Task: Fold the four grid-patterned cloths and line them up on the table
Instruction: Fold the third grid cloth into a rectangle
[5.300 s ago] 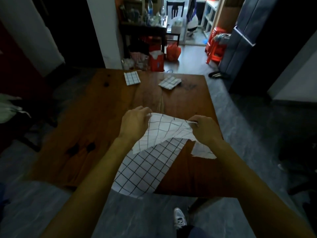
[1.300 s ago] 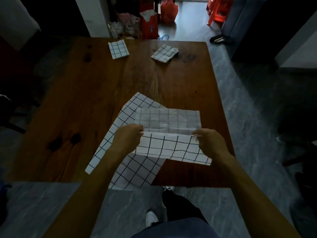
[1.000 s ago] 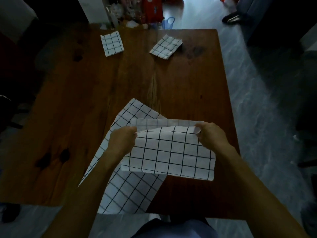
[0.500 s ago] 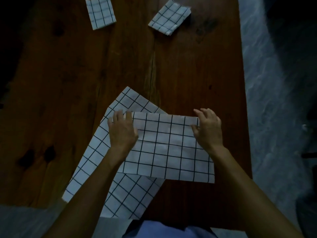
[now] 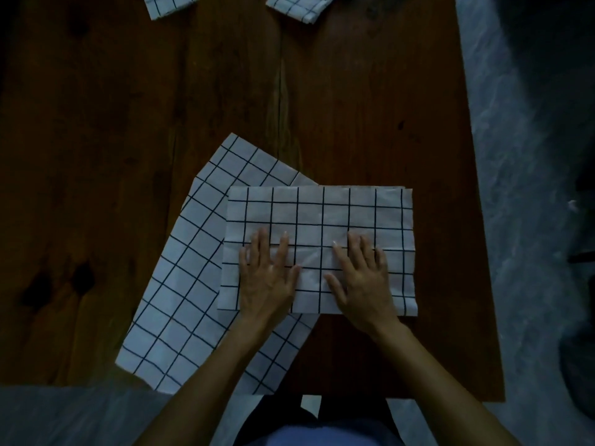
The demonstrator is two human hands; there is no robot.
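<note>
A white cloth with a black grid, folded in half [image 5: 322, 214], lies flat near the front right of the wooden table [image 5: 128, 107]. My left hand [image 5: 267, 275] and my right hand [image 5: 360, 275] both press flat on its near half, fingers spread, gripping nothing. Under it, at an angle, lies an unfolded grid cloth [image 5: 180, 284] whose near corner hangs over the table's front edge. Two small folded grid cloths sit at the far edge of the view, one on the left [image 5: 169, 4] and one on the right [image 5: 297, 6], both cut off by the frame.
The table's right edge [image 5: 476, 220] runs close to the folded cloth, with grey marbled floor [image 5: 531, 156] beyond it. Dark knots mark the wood at the front left [image 5: 58, 281]. My legs show below the table's front edge.
I folded the cloth's near half over to the far edge, laid it flat and let go. My hands slid from its far corners toward its middle. My head tilted down.
</note>
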